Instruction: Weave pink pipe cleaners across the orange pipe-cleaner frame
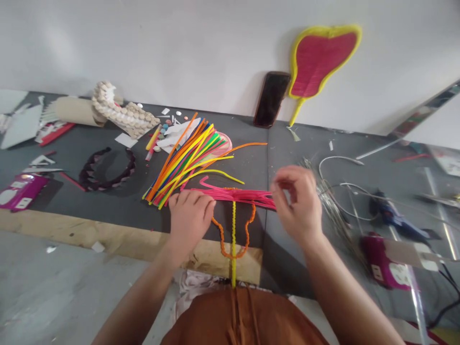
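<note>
A bundle of bright pink pipe cleaners (237, 195) lies crosswise in front of me at the table's near side. My left hand (192, 213) is over its left end, fingers closed and pressing on it. At the right end is my right hand (300, 203), its fingers curled towards the thumb; whatever is between the fingertips is hidden. Under the pink strands, a twisted orange pipe cleaner loop (222, 238) hangs towards me around a yellow stem (234, 239), which reaches past the table edge. Behind my left hand lies a fanned bunch of multicoloured pipe cleaners (190, 163).
A phone (272, 99) and a pink fan with yellow edging (319, 62) lean against the wall. On the left are a dark headband (108, 170), a shell-like craft piece (124, 112) and a purple box (23, 191). Wires (328, 201) and a glue gun (398, 215) lie right.
</note>
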`<state>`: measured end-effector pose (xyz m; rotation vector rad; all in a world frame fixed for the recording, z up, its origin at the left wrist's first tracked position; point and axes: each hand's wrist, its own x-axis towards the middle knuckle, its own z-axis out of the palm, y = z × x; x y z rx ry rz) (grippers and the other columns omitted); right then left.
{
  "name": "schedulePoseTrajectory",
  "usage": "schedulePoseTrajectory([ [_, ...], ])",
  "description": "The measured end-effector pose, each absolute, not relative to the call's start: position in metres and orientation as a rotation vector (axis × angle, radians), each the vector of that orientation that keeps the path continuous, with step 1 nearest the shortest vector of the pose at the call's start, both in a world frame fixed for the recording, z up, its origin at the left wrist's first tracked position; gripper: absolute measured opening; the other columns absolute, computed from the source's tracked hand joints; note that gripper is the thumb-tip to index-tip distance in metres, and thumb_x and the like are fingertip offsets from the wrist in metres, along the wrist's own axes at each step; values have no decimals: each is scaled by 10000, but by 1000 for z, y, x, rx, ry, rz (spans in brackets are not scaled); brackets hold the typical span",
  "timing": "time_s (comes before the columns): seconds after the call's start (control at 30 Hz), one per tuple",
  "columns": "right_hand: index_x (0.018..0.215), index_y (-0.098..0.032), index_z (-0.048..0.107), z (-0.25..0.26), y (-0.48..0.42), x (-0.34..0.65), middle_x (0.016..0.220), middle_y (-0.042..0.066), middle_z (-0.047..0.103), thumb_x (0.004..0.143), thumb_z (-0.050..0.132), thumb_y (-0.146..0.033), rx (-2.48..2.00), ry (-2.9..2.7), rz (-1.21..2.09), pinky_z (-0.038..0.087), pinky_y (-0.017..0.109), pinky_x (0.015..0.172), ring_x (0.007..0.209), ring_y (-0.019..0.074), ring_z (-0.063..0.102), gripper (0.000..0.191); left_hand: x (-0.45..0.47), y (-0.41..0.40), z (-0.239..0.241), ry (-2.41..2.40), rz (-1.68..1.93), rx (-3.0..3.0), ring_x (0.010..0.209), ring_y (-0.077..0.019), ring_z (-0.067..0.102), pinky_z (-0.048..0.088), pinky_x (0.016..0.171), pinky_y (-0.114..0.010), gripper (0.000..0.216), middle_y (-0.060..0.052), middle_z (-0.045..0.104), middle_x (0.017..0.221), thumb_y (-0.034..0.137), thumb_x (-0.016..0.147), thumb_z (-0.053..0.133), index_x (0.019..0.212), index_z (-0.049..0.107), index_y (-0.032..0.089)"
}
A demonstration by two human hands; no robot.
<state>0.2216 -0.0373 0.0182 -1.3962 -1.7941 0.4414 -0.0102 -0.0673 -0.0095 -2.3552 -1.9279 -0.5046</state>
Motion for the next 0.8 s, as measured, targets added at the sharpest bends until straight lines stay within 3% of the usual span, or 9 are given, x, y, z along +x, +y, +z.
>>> schedulePoseTrajectory([
  [0.07,1046,-226,649,13,-47,215,1032,85,669,936,439,-205,-1289,-2030,540,534,363,866,987,204,622,238,-18,-62,-6,-1961,-463,-2306,932,-273,573,364,799,-438,223,-66,676,916,346,920,512,951,698,227],
  [0.23,1177,-164,661,-25,-44,205,1147,139,678,889,395,-68,-1288,-2459,374,496,445,963,1056,263,594,403,-16,-46,-9,-1947,-306,-2289,951,-317,532,347,781,-448,347,-112,642,944,373,896,546,1171,633,180],
  [0.4,1233,-97,632,-42,-40,204,1188,186,639,843,391,-19,-1353,-2563,286,458,469,1004,1094,295,537,466,-7,-32,-15,-1945,-325,-2362,959,-309,544,353,802,-468,273,-107,665,962,395,890,567,1053,673,203],
  [0.57,1245,-84,625,-37,-46,202,1231,184,622,863,398,-48,-1394,-2590,279,446,452,1031,1122,304,535,446,1,-21,-17,-1895,-482,-2505,1056,-269,576,338,917,-519,110,-63,709,1009,298,891,592,915,665,219],
  [0.7,1232,-159,638,-26,-42,204,1222,127,650,910,337,-78,-1384,-2627,286,452,398,1042,1132,278,560,448,8,-13,-19,-1952,-532,-2585,983,-207,626,325,974,-552,151,-1,700,882,297,944,497,956,622,214],
  [0.8,1236,-156,627,-14,-36,210,1189,92,676,937,308,-103,-1392,-2620,309,518,337,940,1050,252,607,441,10,-8,-21,-1981,-517,-2559,947,-216,630,323,966,-595,207,10,683,837,350,957,460,1051,575,205],
])
